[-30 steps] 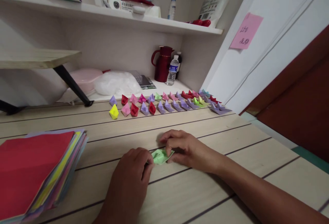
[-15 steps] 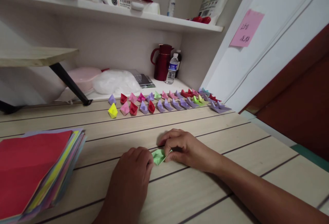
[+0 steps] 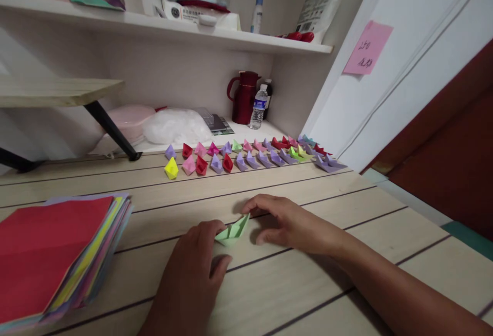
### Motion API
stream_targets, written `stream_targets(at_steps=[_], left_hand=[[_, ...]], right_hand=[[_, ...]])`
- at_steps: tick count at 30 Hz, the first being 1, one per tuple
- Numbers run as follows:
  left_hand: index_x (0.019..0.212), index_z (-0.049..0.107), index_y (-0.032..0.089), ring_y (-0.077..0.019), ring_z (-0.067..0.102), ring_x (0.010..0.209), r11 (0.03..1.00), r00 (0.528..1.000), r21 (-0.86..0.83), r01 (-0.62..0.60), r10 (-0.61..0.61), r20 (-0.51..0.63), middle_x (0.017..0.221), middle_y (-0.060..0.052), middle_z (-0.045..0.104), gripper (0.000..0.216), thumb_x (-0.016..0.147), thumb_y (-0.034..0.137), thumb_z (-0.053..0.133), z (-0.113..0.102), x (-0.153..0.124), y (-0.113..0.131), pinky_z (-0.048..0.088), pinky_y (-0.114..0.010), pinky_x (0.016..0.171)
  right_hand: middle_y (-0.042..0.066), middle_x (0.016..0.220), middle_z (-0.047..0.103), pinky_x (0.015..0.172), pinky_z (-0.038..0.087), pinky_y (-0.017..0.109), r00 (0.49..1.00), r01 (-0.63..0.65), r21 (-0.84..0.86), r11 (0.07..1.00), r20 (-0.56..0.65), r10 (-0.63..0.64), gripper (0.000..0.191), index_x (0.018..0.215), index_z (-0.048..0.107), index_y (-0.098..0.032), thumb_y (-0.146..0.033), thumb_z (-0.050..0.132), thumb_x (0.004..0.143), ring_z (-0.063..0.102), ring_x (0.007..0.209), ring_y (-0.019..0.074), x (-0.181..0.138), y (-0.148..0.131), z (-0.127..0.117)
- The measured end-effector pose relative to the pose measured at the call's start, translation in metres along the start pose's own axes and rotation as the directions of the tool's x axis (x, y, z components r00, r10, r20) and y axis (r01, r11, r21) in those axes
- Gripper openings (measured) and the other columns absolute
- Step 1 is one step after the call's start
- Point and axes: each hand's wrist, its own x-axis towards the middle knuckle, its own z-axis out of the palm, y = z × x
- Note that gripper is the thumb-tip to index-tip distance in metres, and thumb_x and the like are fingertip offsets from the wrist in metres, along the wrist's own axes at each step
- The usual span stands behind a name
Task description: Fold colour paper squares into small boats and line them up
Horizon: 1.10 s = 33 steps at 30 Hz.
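Note:
A light green folded paper boat [image 3: 233, 231] stands on the wooden tabletop between my two hands. My left hand [image 3: 203, 256] is at its left end, thumb and fingers apart; the index fingertip is close to or touching the paper. On the other side my right hand [image 3: 277, 221] curves loosely, its thumb and fingers spread. The right index fingertip lies near the boat's raised right tip, and I cannot tell whether they touch. Neither hand grips the boat.
Behind my hands stand two rows of coloured paper boats [image 3: 276, 157]. A stack of coloured paper [image 3: 57, 254] lies at the left, red on top. Farther back are a dark red jug [image 3: 245, 97], a water bottle [image 3: 259, 107] and a white plastic bag [image 3: 177, 126].
Both hands have let go of the green paper and their fingers have spread. The paper, pinched between them before, now shows as an opened boat shape. The view has shifted slightly.

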Motion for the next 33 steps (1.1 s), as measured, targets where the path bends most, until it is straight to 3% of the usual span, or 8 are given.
stream_targets(at_steps=[5, 8, 13, 18, 22, 25, 33], left_hand=[[0.098, 0.056, 0.023, -0.021, 0.061, 0.091, 0.994, 0.991, -0.065, 0.09, -0.083, 0.106, 0.096, -0.001, 0.066, 0.03, 0.075, 0.007, 0.062, -0.011, 0.004, 0.007, 0.047, -0.037, 0.081], [0.092, 0.056, 0.024, -0.0178, 0.058, 0.086, 0.996, 0.985, -0.093, 0.011, 0.006, 0.172, 0.093, 0.001, 0.063, 0.021, 0.08, 0.007, 0.057, -0.015, 0.005, 0.013, 0.045, -0.033, 0.078], [0.088, 0.057, 0.023, -0.0179, 0.057, 0.088, 0.985, 0.941, -0.102, -0.14, 0.164, 0.297, 0.094, 0.0, 0.062, 0.015, 0.085, 0.009, 0.055, -0.017, 0.004, 0.021, 0.045, -0.032, 0.078], [0.092, 0.061, 0.024, -0.0184, 0.061, 0.086, 0.988, 0.96, -0.074, -0.134, 0.148, 0.238, 0.091, 0.001, 0.066, 0.017, 0.082, 0.01, 0.06, -0.015, 0.004, 0.019, 0.048, -0.032, 0.077], [0.091, 0.063, 0.024, -0.019, 0.064, 0.082, 0.986, 0.968, -0.03, -0.164, 0.167, 0.188, 0.086, 0.001, 0.069, 0.019, 0.078, 0.009, 0.062, -0.013, 0.005, 0.016, 0.051, -0.032, 0.074], [0.091, 0.064, 0.025, -0.0181, 0.064, 0.081, 0.984, 0.97, -0.019, -0.175, 0.175, 0.169, 0.088, 0.001, 0.07, 0.021, 0.078, 0.008, 0.061, -0.012, 0.006, 0.017, 0.052, -0.031, 0.073], [0.094, 0.064, 0.026, -0.0179, 0.065, 0.081, 0.985, 0.98, -0.015, -0.173, 0.174, 0.093, 0.087, 0.001, 0.07, 0.023, 0.079, 0.009, 0.059, -0.007, 0.002, 0.012, 0.053, -0.032, 0.072]], right_hand=[[0.002, 0.106, 0.065, 0.082, 0.049, 0.028, 0.999, 0.049, -0.073, 0.996, -0.021, -0.05, 0.03, 0.106, 0.061, -0.023, -0.011, 0.07, 0.08, 0.062, 0.093, 0.0166, -0.003, 0.0, 0.002], [0.004, 0.101, 0.066, 0.079, 0.048, 0.028, 0.996, 0.084, -0.122, 0.989, 0.015, -0.083, 0.02, 0.098, 0.064, -0.021, -0.011, 0.068, 0.082, 0.061, 0.09, 0.017, -0.003, -0.002, 0.001], [0.005, 0.104, 0.065, 0.08, 0.048, 0.027, 0.993, 0.102, -0.041, 0.994, 0.067, -0.099, 0.014, 0.095, 0.065, -0.019, -0.023, 0.072, 0.083, 0.061, 0.092, 0.0172, -0.002, -0.005, -0.001], [0.004, 0.095, 0.069, 0.075, 0.048, 0.025, 1.0, 0.015, 0.036, 0.999, -0.02, -0.014, 0.017, 0.104, 0.066, -0.017, -0.029, 0.058, 0.094, 0.063, 0.084, 0.0151, 0.0, -0.006, 0.003], [0.007, 0.101, 0.072, 0.08, 0.049, 0.028, 0.994, -0.025, -0.103, 0.994, -0.111, 0.013, 0.018, 0.106, 0.069, -0.018, -0.023, 0.059, 0.092, 0.065, 0.088, 0.0176, 0.003, -0.005, 0.008], [0.005, 0.092, 0.072, 0.077, 0.048, 0.027, 0.989, -0.012, -0.196, 0.981, -0.149, -0.018, 0.014, 0.099, 0.071, -0.019, -0.018, 0.061, 0.089, 0.064, 0.083, 0.0171, 0.004, -0.004, 0.01], [0.001, 0.08, 0.07, 0.069, 0.046, 0.023, 0.983, 0.007, -0.218, 0.976, -0.179, -0.047, 0.01, 0.083, 0.069, -0.019, -0.011, 0.063, 0.083, 0.063, 0.074, 0.0145, 0.004, 0.0, 0.015]])
